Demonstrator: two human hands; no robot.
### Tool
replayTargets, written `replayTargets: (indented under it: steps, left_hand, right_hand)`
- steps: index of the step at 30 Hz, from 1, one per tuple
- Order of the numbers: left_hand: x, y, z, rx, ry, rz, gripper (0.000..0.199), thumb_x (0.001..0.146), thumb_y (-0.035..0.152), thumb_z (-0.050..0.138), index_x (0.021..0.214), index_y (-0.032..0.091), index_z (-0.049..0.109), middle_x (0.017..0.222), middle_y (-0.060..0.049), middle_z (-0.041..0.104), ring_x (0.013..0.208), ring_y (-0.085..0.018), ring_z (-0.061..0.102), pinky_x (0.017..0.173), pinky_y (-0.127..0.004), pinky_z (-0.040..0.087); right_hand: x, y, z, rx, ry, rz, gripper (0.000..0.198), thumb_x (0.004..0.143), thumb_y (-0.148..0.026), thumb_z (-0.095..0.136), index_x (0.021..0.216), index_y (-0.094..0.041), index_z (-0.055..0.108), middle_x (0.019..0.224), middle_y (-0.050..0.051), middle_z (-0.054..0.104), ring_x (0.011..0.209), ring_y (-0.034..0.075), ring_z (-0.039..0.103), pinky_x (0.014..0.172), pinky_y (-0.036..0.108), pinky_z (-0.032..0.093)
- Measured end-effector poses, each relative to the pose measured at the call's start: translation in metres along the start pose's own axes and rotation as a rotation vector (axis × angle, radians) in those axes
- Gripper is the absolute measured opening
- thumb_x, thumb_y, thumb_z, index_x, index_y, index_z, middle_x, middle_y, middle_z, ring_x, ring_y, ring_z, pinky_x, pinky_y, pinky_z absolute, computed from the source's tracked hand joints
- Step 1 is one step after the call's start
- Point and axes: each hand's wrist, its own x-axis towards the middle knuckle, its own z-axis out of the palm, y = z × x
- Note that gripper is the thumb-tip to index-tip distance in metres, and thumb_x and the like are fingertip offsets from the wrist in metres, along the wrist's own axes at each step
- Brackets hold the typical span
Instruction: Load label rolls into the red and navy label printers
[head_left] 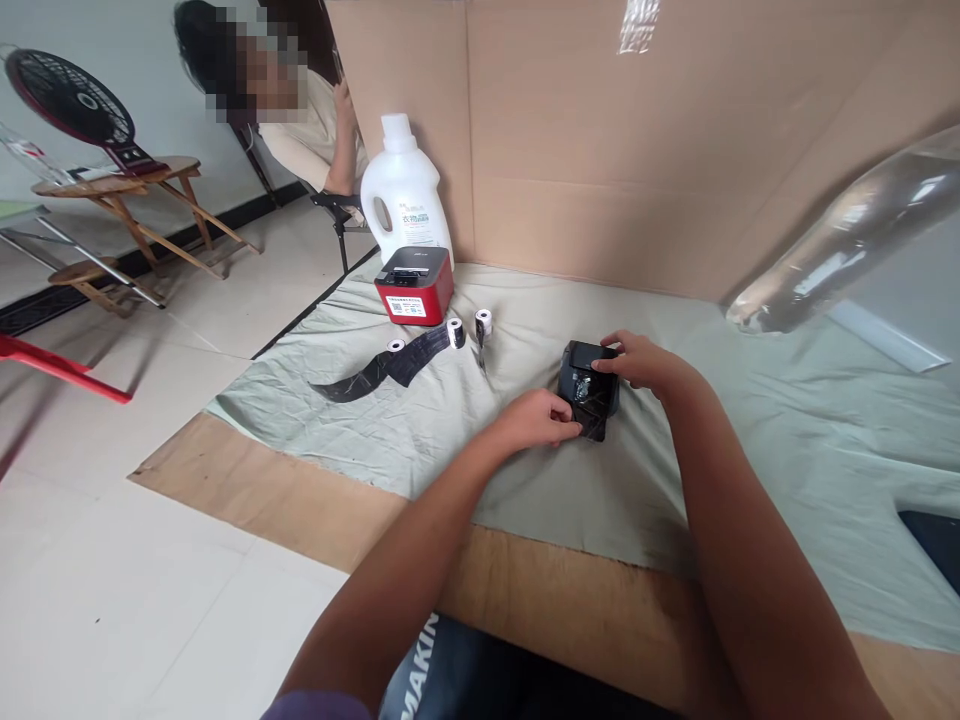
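A small black printer (589,358) sits on the cloth in front of me, with a glossy black paper strip (591,420) hanging from its front. The fingers of my left hand (538,420) are pinched at the left edge of that strip. My right hand (637,362) grips the top right of the printer, thumb on the lid and fingers curled behind. To the left lie a few paper rolls, among them a standing roll (484,320) and another roll (455,333) with a long black printed strip (367,378) unrolled across the cloth.
Behind the rolls stand a red and black printer (420,300) and a white detergent bottle (405,190). A cardboard wall (585,140) closes off the back. A plastic-wrapped roll (855,230) leans at right. Beyond the table, a person (315,140) sits near a fan (75,95) on a stool.
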Motion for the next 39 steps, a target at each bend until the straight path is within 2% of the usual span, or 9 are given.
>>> replayTargets:
  steps: [10, 14, 19, 23, 25, 27, 32, 35, 39]
  left_hand:
    - [-0.001, 0.0, 0.001, -0.002, -0.004, -0.002, 0.032, 0.079, 0.04, 0.061, 0.057, 0.017, 0.056, 0.052, 0.002, 0.056, 0.051, -0.011, 0.048, 0.053, -0.024, 0.034]
    - [-0.003, 0.001, 0.003, -0.046, 0.0, 0.036, 0.036, 0.081, 0.042, 0.063, 0.057, 0.017, 0.055, 0.052, 0.002, 0.053, 0.052, -0.011, 0.045, 0.053, -0.025, 0.032]
    - [0.0, -0.002, 0.002, 0.11, 0.267, 0.062, 0.047, 0.09, 0.052, 0.055, 0.058, 0.017, 0.055, 0.053, 0.005, 0.044, 0.054, -0.011, 0.041, 0.055, -0.025, 0.029]
    - [0.001, -0.002, 0.001, 0.345, 0.481, 0.023, 0.036, 0.096, 0.046, 0.048, 0.092, 0.02, 0.072, 0.076, -0.001, 0.069, 0.071, -0.017, 0.061, 0.07, -0.027, 0.044]
    - [0.002, 0.0, 0.002, 0.383, 0.49, 0.036, 0.036, 0.098, 0.041, 0.046, 0.116, 0.022, 0.071, 0.106, -0.006, 0.075, 0.094, -0.021, 0.067, 0.084, -0.029, 0.049]
    - [0.005, -0.001, 0.003, 0.37, 0.466, 0.029, 0.04, 0.098, 0.037, 0.045, 0.129, 0.022, 0.067, 0.116, -0.009, 0.074, 0.104, -0.023, 0.068, 0.093, -0.032, 0.049]
    - [0.011, -0.01, 0.007, 0.082, 0.428, -0.128, 0.048, 0.098, 0.04, 0.048, 0.136, 0.014, 0.062, 0.068, -0.002, 0.071, 0.061, -0.019, 0.068, 0.067, -0.032, 0.057]
    - [0.02, -0.008, 0.009, -0.023, 0.471, -0.154, 0.052, 0.094, 0.044, 0.057, 0.137, 0.014, 0.061, 0.066, 0.0, 0.069, 0.054, -0.017, 0.066, 0.051, -0.028, 0.054]
    - [0.057, 0.019, 0.022, -0.031, 0.477, -0.087, 0.045, 0.093, 0.041, 0.06, 0.131, 0.016, 0.065, 0.079, -0.002, 0.074, 0.059, -0.016, 0.07, 0.053, -0.027, 0.057]
  right_hand:
    - [-0.011, -0.006, 0.004, 0.06, 0.005, 0.043, 0.06, 0.083, -0.038, 0.064, 0.138, -0.021, 0.049, 0.141, 0.024, 0.043, 0.065, 0.017, 0.062, 0.057, 0.035, 0.054]
    - [-0.013, -0.004, 0.004, 0.103, 0.019, 0.014, 0.06, 0.082, -0.039, 0.065, 0.137, -0.02, 0.05, 0.138, 0.023, 0.048, 0.07, 0.018, 0.063, 0.057, 0.033, 0.054]
    - [-0.017, 0.003, -0.005, 0.215, -0.098, 0.062, 0.069, 0.079, -0.046, 0.071, 0.136, -0.017, 0.045, 0.106, 0.015, 0.069, 0.071, 0.021, 0.067, 0.06, 0.033, 0.052]
    - [-0.02, 0.005, -0.007, 0.26, -0.199, 0.147, 0.063, 0.082, -0.054, 0.068, 0.128, -0.014, 0.052, 0.097, 0.014, 0.072, 0.068, 0.023, 0.07, 0.06, 0.033, 0.051]
    - [-0.021, 0.0, -0.001, 0.265, -0.193, 0.13, 0.057, 0.086, -0.055, 0.062, 0.124, -0.012, 0.056, 0.099, 0.018, 0.072, 0.072, 0.026, 0.071, 0.06, 0.034, 0.052]
    - [-0.022, -0.009, 0.008, 0.25, -0.119, 0.099, 0.057, 0.09, -0.057, 0.054, 0.125, -0.011, 0.057, 0.107, 0.022, 0.071, 0.082, 0.03, 0.072, 0.063, 0.037, 0.054]
    - [-0.029, -0.031, 0.025, 0.214, 0.028, 0.09, 0.065, 0.099, -0.055, 0.031, 0.137, -0.005, 0.05, 0.132, 0.029, 0.061, 0.117, 0.035, 0.064, 0.088, 0.041, 0.053]
    - [-0.032, -0.03, 0.019, 0.264, 0.044, 0.078, 0.065, 0.099, -0.055, 0.029, 0.136, -0.006, 0.053, 0.133, 0.027, 0.061, 0.12, 0.035, 0.063, 0.094, 0.042, 0.05]
    - [-0.027, 0.002, -0.007, 0.312, 0.142, 0.088, 0.066, 0.099, -0.056, 0.027, 0.136, -0.007, 0.052, 0.136, 0.028, 0.058, 0.124, 0.037, 0.059, 0.1, 0.044, 0.046]
